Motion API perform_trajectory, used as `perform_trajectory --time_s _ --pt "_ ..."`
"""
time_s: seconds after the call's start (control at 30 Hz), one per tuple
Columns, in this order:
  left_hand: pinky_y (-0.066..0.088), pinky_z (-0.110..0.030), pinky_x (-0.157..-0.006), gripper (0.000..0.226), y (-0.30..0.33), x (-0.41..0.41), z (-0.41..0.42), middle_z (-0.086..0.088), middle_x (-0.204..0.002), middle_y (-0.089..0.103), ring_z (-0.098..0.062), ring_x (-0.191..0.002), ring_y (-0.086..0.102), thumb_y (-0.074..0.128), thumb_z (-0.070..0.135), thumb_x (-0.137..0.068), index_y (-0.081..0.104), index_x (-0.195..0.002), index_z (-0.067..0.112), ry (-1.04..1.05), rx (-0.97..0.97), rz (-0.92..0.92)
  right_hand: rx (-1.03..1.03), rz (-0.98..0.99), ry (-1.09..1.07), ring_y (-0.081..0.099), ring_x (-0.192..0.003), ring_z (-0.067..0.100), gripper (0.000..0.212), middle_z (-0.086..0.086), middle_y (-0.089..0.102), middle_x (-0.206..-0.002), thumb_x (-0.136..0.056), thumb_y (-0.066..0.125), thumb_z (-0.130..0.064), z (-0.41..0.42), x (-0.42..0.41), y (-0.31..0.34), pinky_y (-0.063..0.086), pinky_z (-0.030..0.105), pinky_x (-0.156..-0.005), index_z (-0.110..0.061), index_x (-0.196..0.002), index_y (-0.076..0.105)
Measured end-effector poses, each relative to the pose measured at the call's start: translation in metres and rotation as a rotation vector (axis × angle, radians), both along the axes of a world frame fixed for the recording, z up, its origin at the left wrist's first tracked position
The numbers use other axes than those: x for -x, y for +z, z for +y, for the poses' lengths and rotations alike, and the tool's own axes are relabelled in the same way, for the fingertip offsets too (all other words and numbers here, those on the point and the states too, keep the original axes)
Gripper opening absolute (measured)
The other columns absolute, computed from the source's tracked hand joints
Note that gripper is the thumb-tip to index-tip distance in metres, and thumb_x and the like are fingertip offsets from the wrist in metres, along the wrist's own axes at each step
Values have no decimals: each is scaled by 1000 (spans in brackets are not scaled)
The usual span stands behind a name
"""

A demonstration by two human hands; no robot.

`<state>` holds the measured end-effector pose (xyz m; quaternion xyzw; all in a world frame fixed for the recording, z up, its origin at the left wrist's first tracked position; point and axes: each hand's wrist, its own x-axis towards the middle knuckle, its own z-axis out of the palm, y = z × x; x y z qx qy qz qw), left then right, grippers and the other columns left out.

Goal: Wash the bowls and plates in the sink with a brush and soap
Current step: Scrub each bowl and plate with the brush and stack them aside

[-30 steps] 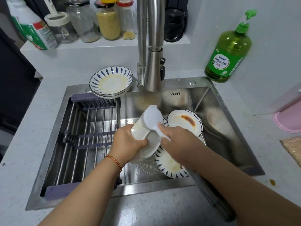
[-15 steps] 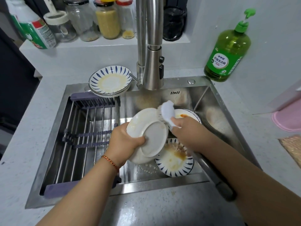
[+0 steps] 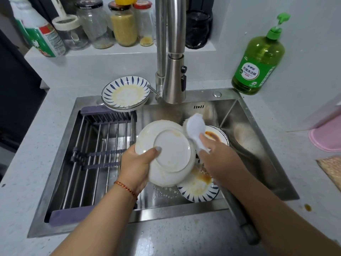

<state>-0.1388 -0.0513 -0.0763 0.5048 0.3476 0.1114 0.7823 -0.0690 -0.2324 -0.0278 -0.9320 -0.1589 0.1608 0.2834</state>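
- Speckled pale stone makes up the desk [image 3: 27, 182] around a brushed-steel sink [image 3: 258, 145]; a barred steel drying rack [image 3: 96, 163] with grey plastic ends sits across its left half.
- From the head view I see my left hand [image 3: 136, 169] grasping a round white plate [image 3: 166, 152], thumb on its glossy underside, which is tilted up toward me with orange smears near the rim.
- My right hand [image 3: 217, 159] is curled round the handle of a white plastic brush [image 3: 195, 126]; its long axis runs from my hand up and left, the rounded head at the plate's upper right edge.
- Below lie a greasy blue-striped plate [image 3: 199, 189] and a sauce-stained bowl [image 3: 215, 135].
- Another striped plate [image 3: 126, 94] rests on the sink's back rim beside the steel faucet [image 3: 173, 71].
- At the right stands a translucent green soap bottle [image 3: 258, 58].
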Motion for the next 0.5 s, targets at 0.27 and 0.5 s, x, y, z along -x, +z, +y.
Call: perform_trajectory --time_s 0.27,0.5 --pt "56 -51 -78 31 -4 -3 5 -16 -102 69 -33 -90 66 61 -12 -81 62 -107 5 20 10 2 196 102 192 49 -95 19 56 4 58 -104 -95 35 -23 5 26 -15 38 29 -80 -33 -150 23" --pt "57 -49 -77 31 -7 -3 -4 -15 -96 72 -30 -84 68 64 -12 -77 66 -100 8 -64 28 -33 160 10 239 53 -109 26 56 9 59 -121 -97 35 -28 20 17 -6 45 35 -89 -33 -151 21"
